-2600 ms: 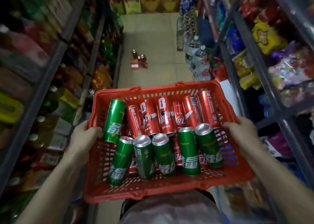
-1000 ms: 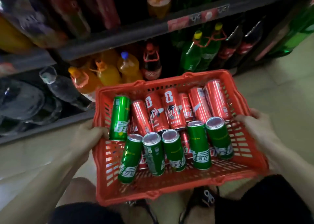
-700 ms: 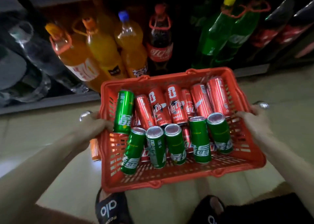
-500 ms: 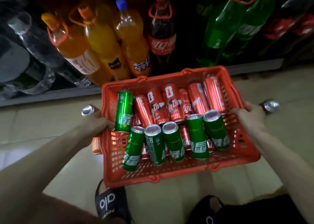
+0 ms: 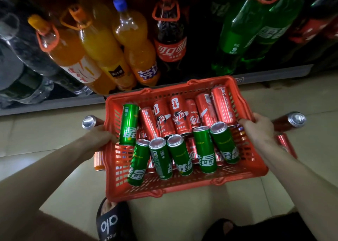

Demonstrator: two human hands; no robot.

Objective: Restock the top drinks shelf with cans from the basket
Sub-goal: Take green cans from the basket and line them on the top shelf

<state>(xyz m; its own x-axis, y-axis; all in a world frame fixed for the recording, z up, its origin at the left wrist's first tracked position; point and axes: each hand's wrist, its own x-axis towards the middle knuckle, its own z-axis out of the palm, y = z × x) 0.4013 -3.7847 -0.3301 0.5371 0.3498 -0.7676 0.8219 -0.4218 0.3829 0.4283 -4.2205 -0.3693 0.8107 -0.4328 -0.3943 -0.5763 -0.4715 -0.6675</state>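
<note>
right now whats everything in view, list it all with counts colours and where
basket: one, red plastic, held low over the floor
green cans: six, in the basket, five along its near side, one at its left
red cans: at least six, far side of the basket, more partly hidden beneath
loose cans: several, on the floor both sides of the basket
orange bottles: three, bottom shelf, left
cola bottle: one, dark, red label, shelf centre
green bottles: at least two, shelf right
sandals: two, black, bottom edge
left hand: grips left rim
right hand: grips right rim
</note>
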